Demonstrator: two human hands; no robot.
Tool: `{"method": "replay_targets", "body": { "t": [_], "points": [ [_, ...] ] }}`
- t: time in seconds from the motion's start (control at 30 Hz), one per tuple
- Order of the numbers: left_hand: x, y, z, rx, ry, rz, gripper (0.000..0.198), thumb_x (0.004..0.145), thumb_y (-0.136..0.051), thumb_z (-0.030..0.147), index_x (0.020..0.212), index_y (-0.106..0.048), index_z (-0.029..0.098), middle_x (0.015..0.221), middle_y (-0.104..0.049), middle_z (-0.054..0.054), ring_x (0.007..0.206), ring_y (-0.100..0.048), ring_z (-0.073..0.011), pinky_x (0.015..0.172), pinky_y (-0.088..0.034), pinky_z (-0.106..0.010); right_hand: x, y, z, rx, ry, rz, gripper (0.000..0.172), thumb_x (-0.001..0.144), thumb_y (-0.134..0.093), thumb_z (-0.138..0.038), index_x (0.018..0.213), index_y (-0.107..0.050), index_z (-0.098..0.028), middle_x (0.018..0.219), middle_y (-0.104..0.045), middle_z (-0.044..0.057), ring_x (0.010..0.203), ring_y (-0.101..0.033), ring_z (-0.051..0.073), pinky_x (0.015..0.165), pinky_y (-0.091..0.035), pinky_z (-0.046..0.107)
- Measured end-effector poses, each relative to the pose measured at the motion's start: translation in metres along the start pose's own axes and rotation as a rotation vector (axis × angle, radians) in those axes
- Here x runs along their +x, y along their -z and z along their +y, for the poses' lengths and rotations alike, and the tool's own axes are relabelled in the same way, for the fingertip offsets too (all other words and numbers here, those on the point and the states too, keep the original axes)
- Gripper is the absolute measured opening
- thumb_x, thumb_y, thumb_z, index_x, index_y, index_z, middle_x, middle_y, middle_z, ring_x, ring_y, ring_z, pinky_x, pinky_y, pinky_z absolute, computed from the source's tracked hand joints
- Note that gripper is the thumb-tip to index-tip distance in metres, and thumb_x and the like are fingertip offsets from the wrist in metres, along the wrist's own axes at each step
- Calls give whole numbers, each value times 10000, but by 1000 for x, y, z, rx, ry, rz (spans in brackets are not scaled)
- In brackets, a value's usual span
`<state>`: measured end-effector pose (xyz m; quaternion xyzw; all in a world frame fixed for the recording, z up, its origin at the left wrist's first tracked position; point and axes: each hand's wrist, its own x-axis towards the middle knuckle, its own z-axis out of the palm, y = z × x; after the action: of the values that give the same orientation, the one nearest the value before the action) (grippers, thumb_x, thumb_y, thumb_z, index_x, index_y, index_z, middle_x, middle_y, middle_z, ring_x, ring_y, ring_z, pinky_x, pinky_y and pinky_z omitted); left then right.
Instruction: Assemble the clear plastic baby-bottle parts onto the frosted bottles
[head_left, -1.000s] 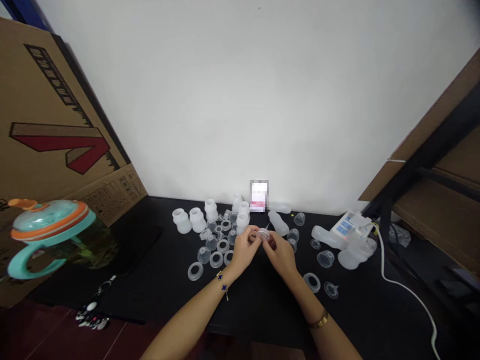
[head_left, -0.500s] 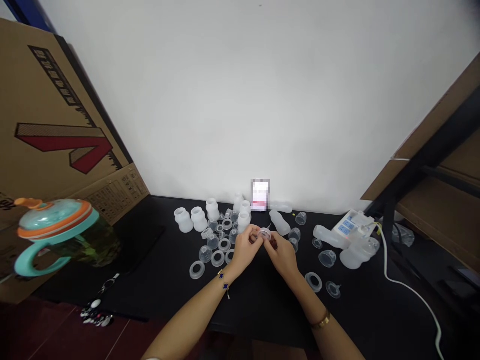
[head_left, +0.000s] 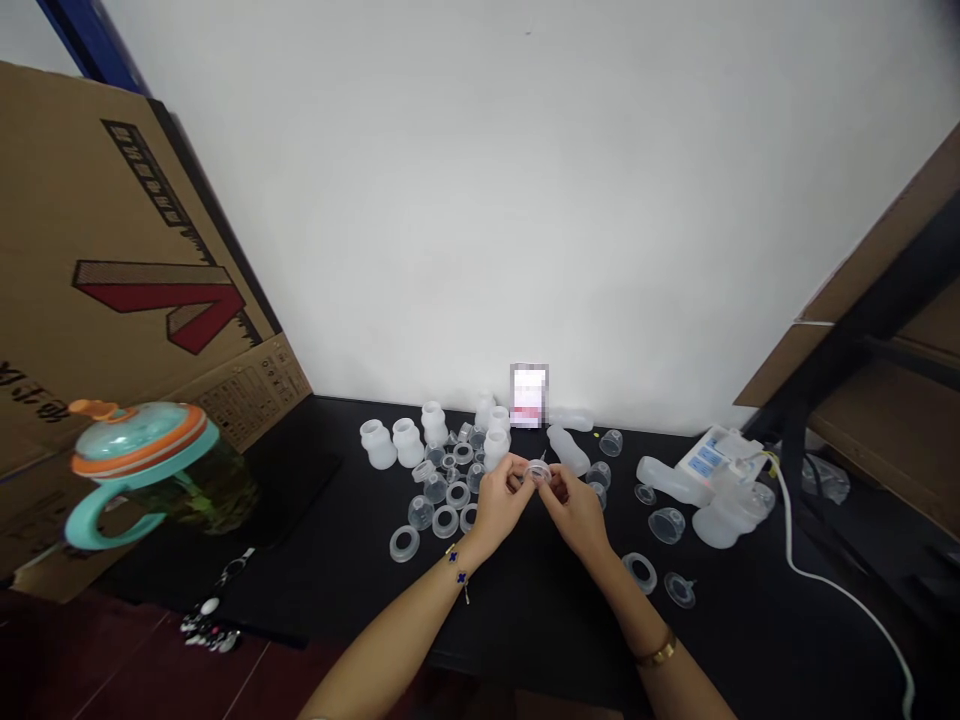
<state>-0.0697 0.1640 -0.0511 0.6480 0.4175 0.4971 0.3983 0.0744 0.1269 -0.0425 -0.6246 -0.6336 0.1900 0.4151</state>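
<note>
My left hand [head_left: 501, 505] and my right hand [head_left: 579, 510] meet over the middle of the black table [head_left: 330, 560]. Together their fingertips pinch a small clear plastic ring part [head_left: 537, 472] held between them. Just left of my hands lies a cluster of clear rings and caps [head_left: 444, 490]. Behind them stand several white squat bottle bodies [head_left: 409, 441]. A clear ring [head_left: 640, 571] and a small clear cap [head_left: 679, 588] lie on the table to the right of my right wrist.
A teal and orange lidded mug [head_left: 146, 470] stands at the left before a cardboard box [head_left: 112, 280]. A white pump unit [head_left: 711, 458] with a white cable [head_left: 832, 590] sits at the right, beside more milky bottles [head_left: 718, 520]. A key bunch [head_left: 210, 630] lies front left.
The view has shifted, so everything sits a little further right and lower in the picture. My hands stay together on the small clear part, with only slight finger movement.
</note>
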Motion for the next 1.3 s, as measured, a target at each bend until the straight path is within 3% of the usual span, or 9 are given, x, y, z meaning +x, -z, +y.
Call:
{"method": "replay_targets", "body": {
  "t": [0.33,0.73,1.3],
  "points": [
    [0,-1,-1,56,-23,13,126,881,-611,310,831,-597,195,742,-666,12,621,-586,-125,598,-429,-233,1,-1,5,-5,15,-38,290,924,-525,-447,1010,-677,-216,726,-685,13,636,-635,186,583,-421,272],
    [-1,-3,-3,79,-64,5,166,875,-594,280,1024,-603,209,893,-676,5,637,-590,-113,631,-466,-240,1,-5,6,-9,3,7,331,948,-495,-486,1030,-665,-214,715,-676,16,624,-638,193,572,-431,271],
    [0,-4,-7,79,-18,13,172,858,-602,291,1007,-599,206,795,-658,23,580,-548,-107,592,-428,-233,1,-8,11,-45,24,11,329,946,-499,-496,1008,-664,-218,677,-658,-1,571,-611,176,547,-387,262]
  ]
}}
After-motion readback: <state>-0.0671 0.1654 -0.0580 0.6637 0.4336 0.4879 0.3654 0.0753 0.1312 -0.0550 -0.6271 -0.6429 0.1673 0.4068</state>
